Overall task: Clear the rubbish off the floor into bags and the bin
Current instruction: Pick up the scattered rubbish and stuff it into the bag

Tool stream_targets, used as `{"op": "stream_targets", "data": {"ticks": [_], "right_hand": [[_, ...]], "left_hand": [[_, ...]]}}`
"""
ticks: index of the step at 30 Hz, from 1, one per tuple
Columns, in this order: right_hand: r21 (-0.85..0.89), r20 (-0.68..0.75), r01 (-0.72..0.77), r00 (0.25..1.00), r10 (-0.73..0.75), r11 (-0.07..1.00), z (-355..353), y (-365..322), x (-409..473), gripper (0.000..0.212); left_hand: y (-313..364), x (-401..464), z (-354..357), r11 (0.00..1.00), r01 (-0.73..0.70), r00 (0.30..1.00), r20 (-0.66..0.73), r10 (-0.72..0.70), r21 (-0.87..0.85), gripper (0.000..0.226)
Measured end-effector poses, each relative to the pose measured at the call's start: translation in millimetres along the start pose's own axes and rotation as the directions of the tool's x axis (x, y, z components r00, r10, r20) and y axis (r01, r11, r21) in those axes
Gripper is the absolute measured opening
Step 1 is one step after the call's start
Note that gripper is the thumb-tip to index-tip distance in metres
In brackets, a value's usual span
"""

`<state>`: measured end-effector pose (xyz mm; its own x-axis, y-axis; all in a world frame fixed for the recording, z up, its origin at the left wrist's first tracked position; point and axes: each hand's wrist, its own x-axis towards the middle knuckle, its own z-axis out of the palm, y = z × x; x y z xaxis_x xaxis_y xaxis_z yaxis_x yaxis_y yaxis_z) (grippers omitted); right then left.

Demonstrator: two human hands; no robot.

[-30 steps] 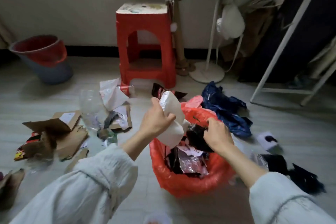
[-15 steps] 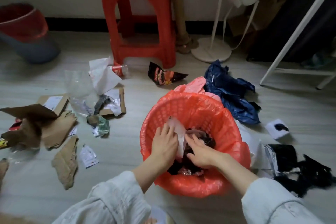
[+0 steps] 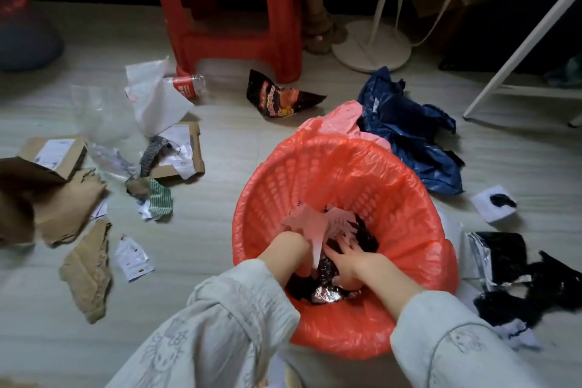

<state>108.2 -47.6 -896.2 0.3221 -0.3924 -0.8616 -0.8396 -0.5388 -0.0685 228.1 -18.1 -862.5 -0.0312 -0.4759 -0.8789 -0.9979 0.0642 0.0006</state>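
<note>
Lower centre of frame, both hands, left hand (image 3: 288, 250) and right hand (image 3: 349, 261), fingers spread, press rubbish (image 3: 318, 230) down inside the red-lined bin (image 3: 393, 167), seemingly to make room.

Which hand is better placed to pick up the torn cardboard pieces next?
Probably the left hand. The torn cardboard pieces lie on its side of the bin; the right hand would have to cross over.

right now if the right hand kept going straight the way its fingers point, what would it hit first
The right hand points away and down into the bin. Its fingers already touch the black wrappers; pushing on, it would likely meet the pale paper next, though depth is unclear.
</note>
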Motion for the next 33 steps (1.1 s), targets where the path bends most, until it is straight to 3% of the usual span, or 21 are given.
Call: {"op": "stream_targets", "data": {"ticks": [4, 8, 12, 20, 25, 30, 33], "right_hand": [[0.010, -0.066, 0.030, 0.997, -0.029, 1.000, -3, 3, -2, 0.085], [0.029, -0.149, 0.062, 0.987, -0.057, 0.998, -13, 6, -20, 0.083], [0.057, -0.210, 0.097, 0.974, -0.083, 0.994, -30, 2, -53, 0.085], [0.033, -0.342, 0.057, 0.939, -0.042, 0.998, -59, -24, -136, 0.064], [0.092, -0.490, 0.129, 0.869, -0.068, 0.987, -76, -60, -177, 0.055], [0.053, -0.592, 0.262, 0.785, -0.181, 0.964, -97, -132, -191, 0.047], [-0.009, -0.579, 0.347, 0.763, -0.288, 0.938, -100, -184, -184, 0.046]], "left_hand": [[0, 3, 6, 0.997, -0.004, 1.000, -0.010, 0.003, -0.078, 0.077], [-7, -10, 11, 0.955, -0.041, 0.992, -0.126, 0.004, -0.295, 0.072], [-15, -44, -1, 0.950, -0.120, 0.973, -0.225, 0.055, -0.288, 0.069], [-26, -141, -18, 0.960, -0.170, 0.880, -0.473, 0.045, -0.224, 0.067], [-58, -200, -20, 0.949, -0.135, 0.847, -0.531, -0.039, -0.285, 0.048], [-121, -250, -5, 0.917, -0.095, 0.782, -0.600, -0.172, -0.387, 0.049], [-161, -269, 27, 0.884, -0.090, 0.753, -0.612, -0.242, -0.460, 0.049]]}}
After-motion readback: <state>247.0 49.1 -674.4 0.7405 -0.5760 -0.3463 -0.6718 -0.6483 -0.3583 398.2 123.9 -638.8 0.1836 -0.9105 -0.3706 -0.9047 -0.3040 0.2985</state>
